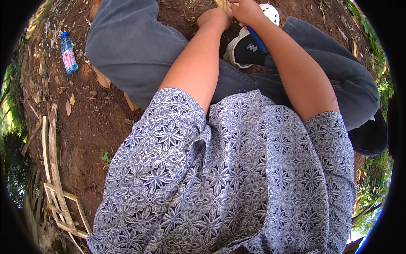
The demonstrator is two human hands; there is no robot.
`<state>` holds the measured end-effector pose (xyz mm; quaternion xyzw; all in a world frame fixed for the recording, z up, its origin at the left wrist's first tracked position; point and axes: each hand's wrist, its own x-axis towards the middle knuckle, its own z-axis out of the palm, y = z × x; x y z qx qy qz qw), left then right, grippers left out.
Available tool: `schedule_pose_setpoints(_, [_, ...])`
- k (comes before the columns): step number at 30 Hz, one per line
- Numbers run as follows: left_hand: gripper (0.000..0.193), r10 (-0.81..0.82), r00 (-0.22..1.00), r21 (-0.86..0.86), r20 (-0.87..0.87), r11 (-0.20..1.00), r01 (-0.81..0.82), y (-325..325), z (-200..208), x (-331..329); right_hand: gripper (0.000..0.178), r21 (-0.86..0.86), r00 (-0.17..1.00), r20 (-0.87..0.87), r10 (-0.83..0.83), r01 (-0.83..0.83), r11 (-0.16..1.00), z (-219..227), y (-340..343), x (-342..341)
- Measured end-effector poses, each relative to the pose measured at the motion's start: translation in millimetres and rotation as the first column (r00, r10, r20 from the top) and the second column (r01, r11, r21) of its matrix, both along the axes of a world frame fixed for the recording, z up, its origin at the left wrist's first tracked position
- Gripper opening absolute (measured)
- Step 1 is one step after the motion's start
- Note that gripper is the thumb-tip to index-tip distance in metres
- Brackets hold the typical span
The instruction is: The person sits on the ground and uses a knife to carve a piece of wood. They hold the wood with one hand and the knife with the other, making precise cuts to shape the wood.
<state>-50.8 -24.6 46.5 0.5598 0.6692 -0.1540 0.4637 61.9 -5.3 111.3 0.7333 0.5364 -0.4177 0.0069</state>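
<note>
Both my hands are together at the top edge of the view, beyond my crossed legs. My left hand (pixel 214 17) is closed round a pale piece of wood (pixel 220 4) that runs out of the picture. Right beside it, my right hand (pixel 248 12) is closed on a tool with a blue handle (pixel 257 40), which sticks out below the fist and passes by my right forearm. The tool's working end is hidden or out of view, so its kind cannot be told.
I sit on brown soil (pixel 84 127) strewn with dry leaves. A clear bottle with a blue cap (pixel 68 55) lies to the left. Long wooden strips (pixel 53 152) and a small wooden frame (pixel 80 211) are at the lower left. A white clog (pixel 231 53) is below my hands.
</note>
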Motion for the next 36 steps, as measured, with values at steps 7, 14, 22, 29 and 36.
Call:
schedule_pose_setpoints(7, [0.049,-0.003,1.0,0.013,0.028,1.0,0.003,-2,8,-3,0.032,0.146,0.999,0.01,-0.031,0.03,0.989,-16,-3,-8])
schedule_pose_setpoints(14, [0.053,0.015,0.999,0.009,0.036,1.0,-0.015,-2,3,-7,0.03,0.323,0.985,0.17,-0.011,-0.045,0.945,-49,-2,-11])
schedule_pose_setpoints(22, [0.067,0.095,0.996,0.041,-0.005,0.995,-0.094,-5,14,-1,0.034,0.168,0.992,-0.093,-0.08,0.095,0.981,-28,16,18])
schedule_pose_setpoints(29, [0.057,0.037,0.999,-0.078,0.027,0.996,-0.034,0,6,-3,0.035,0.016,1.0,-0.028,-0.004,0.005,1.0,-6,3,3])
schedule_pose_setpoints(36, [0.054,0.0,1.0,-0.014,0.011,1.0,0.0,-1,14,-3,0.035,0.023,1.0,-0.021,0.011,-0.011,1.0,-7,1,3])
